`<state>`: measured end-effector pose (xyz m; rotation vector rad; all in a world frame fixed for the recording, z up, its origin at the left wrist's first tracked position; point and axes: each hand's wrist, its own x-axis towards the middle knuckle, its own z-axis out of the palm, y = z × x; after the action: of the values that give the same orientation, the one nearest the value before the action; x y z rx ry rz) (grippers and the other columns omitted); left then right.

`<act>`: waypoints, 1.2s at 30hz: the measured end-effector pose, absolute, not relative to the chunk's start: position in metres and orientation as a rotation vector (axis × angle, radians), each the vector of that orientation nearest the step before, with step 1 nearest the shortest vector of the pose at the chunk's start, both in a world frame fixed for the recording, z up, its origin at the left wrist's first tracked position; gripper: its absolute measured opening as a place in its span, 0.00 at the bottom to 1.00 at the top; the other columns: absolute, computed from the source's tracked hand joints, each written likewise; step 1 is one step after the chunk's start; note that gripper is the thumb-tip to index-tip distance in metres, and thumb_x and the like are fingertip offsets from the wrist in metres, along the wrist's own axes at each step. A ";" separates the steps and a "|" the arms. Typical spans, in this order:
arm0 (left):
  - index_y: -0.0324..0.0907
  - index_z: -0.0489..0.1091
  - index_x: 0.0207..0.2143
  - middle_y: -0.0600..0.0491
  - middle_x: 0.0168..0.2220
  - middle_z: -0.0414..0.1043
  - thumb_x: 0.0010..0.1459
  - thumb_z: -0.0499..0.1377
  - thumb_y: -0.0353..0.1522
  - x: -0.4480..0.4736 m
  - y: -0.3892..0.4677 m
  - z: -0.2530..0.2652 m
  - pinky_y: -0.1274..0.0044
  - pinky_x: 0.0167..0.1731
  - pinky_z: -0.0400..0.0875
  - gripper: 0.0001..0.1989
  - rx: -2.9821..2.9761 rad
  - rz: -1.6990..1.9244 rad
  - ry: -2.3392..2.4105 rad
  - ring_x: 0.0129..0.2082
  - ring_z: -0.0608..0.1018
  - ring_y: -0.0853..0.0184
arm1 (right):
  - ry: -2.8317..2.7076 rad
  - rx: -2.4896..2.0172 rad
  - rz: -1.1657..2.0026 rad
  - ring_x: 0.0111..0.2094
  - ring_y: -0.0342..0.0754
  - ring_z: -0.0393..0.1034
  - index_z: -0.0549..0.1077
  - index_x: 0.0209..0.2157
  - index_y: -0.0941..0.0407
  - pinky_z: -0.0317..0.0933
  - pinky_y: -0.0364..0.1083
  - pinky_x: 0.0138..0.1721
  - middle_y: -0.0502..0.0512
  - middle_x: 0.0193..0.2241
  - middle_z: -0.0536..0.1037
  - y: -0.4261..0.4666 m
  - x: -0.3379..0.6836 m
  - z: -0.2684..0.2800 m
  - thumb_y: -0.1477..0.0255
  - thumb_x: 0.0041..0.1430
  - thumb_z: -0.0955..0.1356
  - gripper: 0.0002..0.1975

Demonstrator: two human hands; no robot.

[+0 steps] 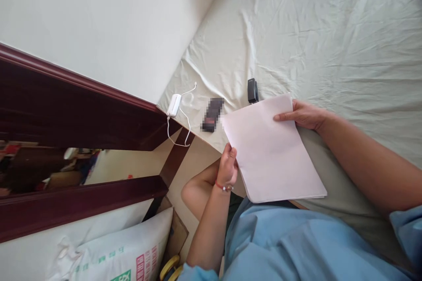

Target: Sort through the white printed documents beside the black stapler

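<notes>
A stack of white paper (273,153) is held above my lap, its sheets slightly fanned at the lower right corner. My left hand (228,164) grips its left edge, thumb on top and fingers curled underneath. At the upper right edge, my right hand (305,114) pinches the stack with the thumb lying flat across the top sheet. Just beyond the paper's far edge lies a black stapler (252,91), its near end partly hidden by the paper. A dark, blurred-out object (212,115) rests on the sheet to the left of the stack.
A white power bank or adapter (174,105) with a white cable lies at the bed's corner. The wrinkled bed sheet (329,44) stretches away to the right. A dark red wooden frame (82,92) stands at left, with a white printed sack (125,246) below it.
</notes>
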<state>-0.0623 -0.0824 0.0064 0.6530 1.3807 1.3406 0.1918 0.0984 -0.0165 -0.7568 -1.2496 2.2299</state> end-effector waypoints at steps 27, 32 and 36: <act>0.38 0.78 0.37 0.45 0.38 0.84 0.52 0.68 0.56 -0.039 -0.038 0.003 0.67 0.54 0.76 0.29 0.749 1.244 1.466 0.53 0.81 0.52 | -2.036 -0.926 0.736 0.37 0.55 0.70 0.80 0.36 0.55 0.64 0.52 0.43 0.60 0.32 0.77 0.109 0.178 -0.031 0.59 0.66 0.64 0.17; 0.37 0.79 0.40 0.44 0.38 0.84 0.47 0.73 0.53 -0.042 -0.034 -0.002 0.64 0.54 0.77 0.30 0.740 1.202 1.455 0.53 0.81 0.49 | -1.956 -0.968 0.903 0.35 0.51 0.71 0.79 0.35 0.56 0.61 0.49 0.41 0.58 0.35 0.79 0.107 0.179 -0.025 0.58 0.64 0.65 0.17; 0.37 0.79 0.40 0.44 0.39 0.84 0.48 0.73 0.51 -0.043 -0.032 -0.002 0.62 0.56 0.76 0.28 0.683 1.184 1.414 0.55 0.80 0.48 | -1.932 -1.046 1.072 0.36 0.51 0.72 0.81 0.44 0.54 0.60 0.48 0.40 0.55 0.34 0.80 0.105 0.181 -0.016 0.55 0.64 0.64 0.21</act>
<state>-0.0434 -0.0323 -0.0017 0.6826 1.4143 1.1842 0.1809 0.1050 -0.0163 -1.0461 -1.9317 1.0720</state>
